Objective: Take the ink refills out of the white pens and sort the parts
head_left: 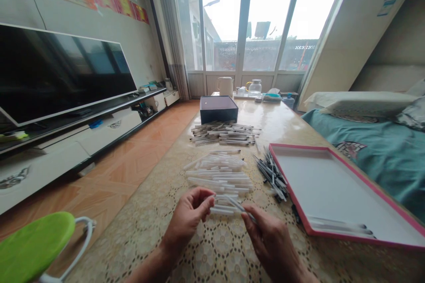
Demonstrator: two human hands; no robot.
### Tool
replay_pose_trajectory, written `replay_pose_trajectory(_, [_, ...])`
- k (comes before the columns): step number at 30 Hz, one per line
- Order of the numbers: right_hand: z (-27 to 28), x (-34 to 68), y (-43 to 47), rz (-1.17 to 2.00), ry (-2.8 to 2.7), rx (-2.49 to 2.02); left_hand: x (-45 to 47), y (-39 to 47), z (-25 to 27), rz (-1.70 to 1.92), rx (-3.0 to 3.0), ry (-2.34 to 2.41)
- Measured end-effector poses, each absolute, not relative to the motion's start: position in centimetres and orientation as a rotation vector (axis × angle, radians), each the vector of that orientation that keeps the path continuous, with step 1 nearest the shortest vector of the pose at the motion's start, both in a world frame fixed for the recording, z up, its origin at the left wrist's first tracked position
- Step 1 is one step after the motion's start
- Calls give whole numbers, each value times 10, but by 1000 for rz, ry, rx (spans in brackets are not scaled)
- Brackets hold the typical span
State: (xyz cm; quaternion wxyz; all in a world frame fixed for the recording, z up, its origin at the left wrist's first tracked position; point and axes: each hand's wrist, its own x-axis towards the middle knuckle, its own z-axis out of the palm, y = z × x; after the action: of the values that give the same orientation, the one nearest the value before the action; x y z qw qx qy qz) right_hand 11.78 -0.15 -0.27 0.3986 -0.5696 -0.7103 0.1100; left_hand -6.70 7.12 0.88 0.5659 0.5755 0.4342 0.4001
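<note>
Between thumb and fingers, my right hand (267, 232) grips a thin pen refill (234, 204) that slants up and left. My left hand (192, 208) is closed in a pinch just left of the refill's end; what it holds is too small to make out. Several clear pen barrels (219, 181) lie in rows just beyond my hands. To their right is a loose heap of dark-ended refills (270, 172). Farther back, a pile of pens with dark ends (226, 133) lies crosswise on the patterned tablecloth (219, 252).
A shallow pink-rimmed box lid (332, 190) on the right holds a few pens (341, 226) along its near edge. Behind the pens stands a dark box (219, 115). A kettle (226, 86) and glass pot (255, 86) are at the far end. A green stool (36, 247) is at left.
</note>
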Motion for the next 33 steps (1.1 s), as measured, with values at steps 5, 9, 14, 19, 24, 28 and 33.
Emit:
replay_pose_trajectory(5, [-5,121,-3,205,-1973,-1543,-71,66,1,942,1073,916])
replay_pose_trajectory(9, [-6,122,-3,175,-2028,-1566,-68,64,0,914,1009,871])
replay_pose_trajectory(14, [-4,122,-2,178,-2047,-1582,-67,61,-1,846,1007,923])
replay_pose_trajectory(19, [-9,122,-2,119,-2099,-1573,-64,59,-6,795,1021,872])
replay_pose_trajectory(24, [-19,122,0,-87,-2204,-1496,-60,56,-9,812,1054,877])
replay_pose_trajectory(28, [-17,118,-1,-250,-2237,-1491,-59,53,-13,849,1057,868])
replay_pose_trajectory(33, [-17,117,-5,-73,-2220,-1565,-58,50,-16,875,1088,824])
